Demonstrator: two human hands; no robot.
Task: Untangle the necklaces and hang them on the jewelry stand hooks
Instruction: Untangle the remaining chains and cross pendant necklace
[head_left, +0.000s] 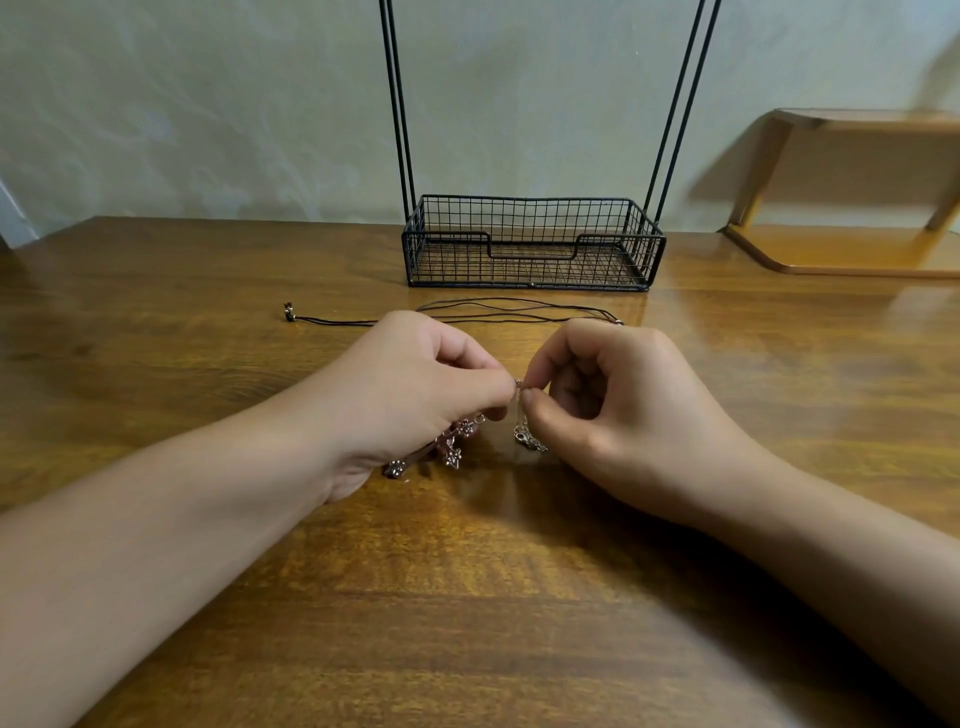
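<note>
Wood-grain table (208, 322) fills most of the frame, backed by a pale wall across the top. At the frame's centre, a fine metal necklace (522, 415) is pinched from both sides. The thumb and forefinger of the left hand (415, 395) are pressed together on the chain, with the remaining fingers curled under; a cluster of small flower-shaped charms (449, 447) is seen hanging below this hand, down near the tabletop. The thumb and forefinger of the right hand (618, 405) are closed on the same chain just beside the left fingertips, the other fingers curled into the palm; a short length of chain with a clasp (527, 439) is seen dangling beneath the thumb. Whether the two hands touch cannot be told.

Just above the hands, a dark cord necklace (509, 309) is laid flat on the table in several loops, one end trailing to the left of centre. Beyond it, in the upper middle, a black wire jewelry stand (530, 244) is set, its basket base on the table and its thin uprights running off the top edge. A wooden shelf (857, 187) is visible at the upper right.
</note>
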